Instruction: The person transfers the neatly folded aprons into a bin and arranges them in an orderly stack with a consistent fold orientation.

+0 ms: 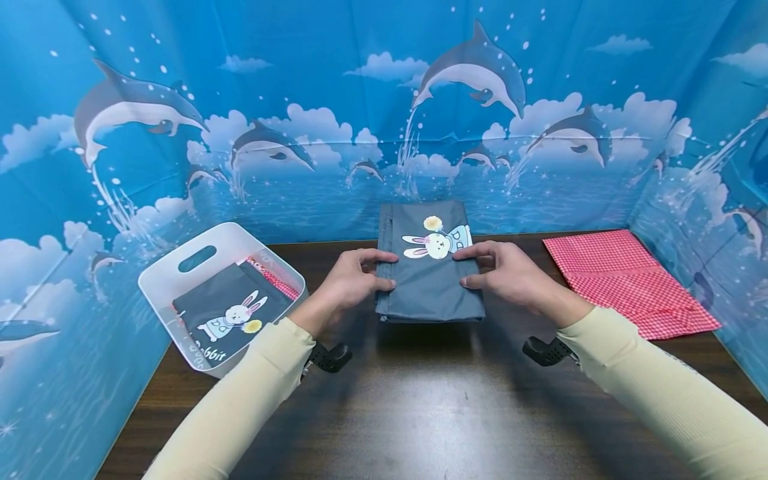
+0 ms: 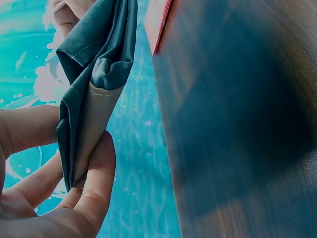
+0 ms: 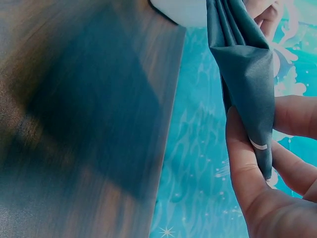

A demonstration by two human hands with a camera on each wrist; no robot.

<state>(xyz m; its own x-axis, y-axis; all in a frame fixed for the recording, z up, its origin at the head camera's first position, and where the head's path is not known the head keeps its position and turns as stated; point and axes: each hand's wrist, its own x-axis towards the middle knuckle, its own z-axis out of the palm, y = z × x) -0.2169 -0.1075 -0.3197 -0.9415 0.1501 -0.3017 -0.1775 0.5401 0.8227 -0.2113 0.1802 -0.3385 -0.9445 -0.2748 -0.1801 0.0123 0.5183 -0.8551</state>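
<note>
A folded dark grey cloth (image 1: 426, 290) with a rabbit print is held up over the far middle of the table, its shadow falling below. My left hand (image 1: 351, 280) pinches its left side between thumb and fingers. On the opposite side my right hand (image 1: 507, 273) grips the cloth the same way, near the rabbit. In the left wrist view, several folded layers of the cloth (image 2: 101, 106) show edge-on above the fingers. The right wrist view shows the other end of the cloth (image 3: 247, 84), tapering between thumb and fingers.
To the left stands a white bin (image 1: 157, 293) with a handle slot, holding another dark grey rabbit-print cloth (image 1: 222, 300) and a red patterned cloth (image 1: 273, 277). A red checked cloth (image 1: 630, 280) lies flat at the right of the wooden table (image 1: 420, 413). A dolphin-print curtain (image 1: 336, 193) closes the back.
</note>
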